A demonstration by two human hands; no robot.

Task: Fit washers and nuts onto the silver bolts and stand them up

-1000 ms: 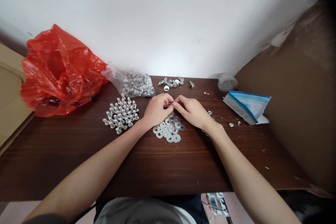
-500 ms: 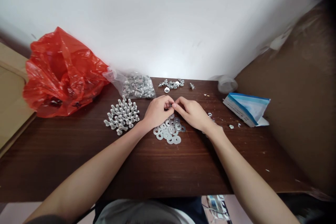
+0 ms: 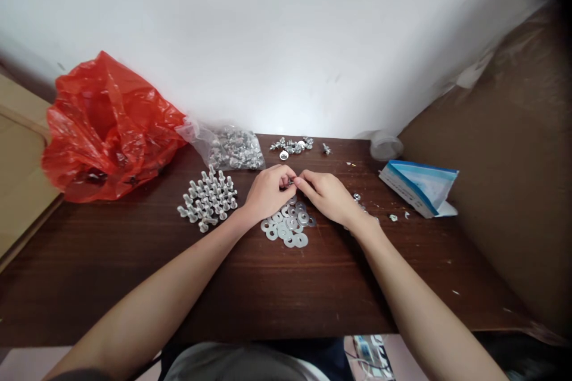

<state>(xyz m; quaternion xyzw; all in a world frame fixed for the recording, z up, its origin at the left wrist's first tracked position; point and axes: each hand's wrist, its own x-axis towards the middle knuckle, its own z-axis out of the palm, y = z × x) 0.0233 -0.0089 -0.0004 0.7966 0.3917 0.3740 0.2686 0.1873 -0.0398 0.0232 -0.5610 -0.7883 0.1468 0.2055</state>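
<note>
My left hand [image 3: 269, 190] is closed, its curled fingers and thumb pinching a small metal bolt [image 3: 291, 181], mostly hidden by the fingertips. My right hand [image 3: 327, 193] meets it there, thumb and forefinger pinched at the bolt's end; whatever else they grip is too small to make out. Just below the hands lies a loose pile of flat silver washers [image 3: 290, 224], some overlapping. To the left, several silver bolts [image 3: 208, 197] stand in a cluster on their heads, with one or two lying down. Small nuts [image 3: 357, 197] peek out beside my right wrist.
On the brown table [image 3: 286, 292], a clear bag of hardware [image 3: 236, 147] and a red plastic bag [image 3: 109, 128] lie left. Loose screws [image 3: 292, 145] sit by the wall. A clear cup [image 3: 386, 146] and blue-white packet [image 3: 420, 186] are right, near a cardboard box [image 3: 500, 178].
Both hands stay in nearly the same place. The fingertips have shifted slightly, and a bit more of the bolt shows between them. The view has tilted very slightly.
</note>
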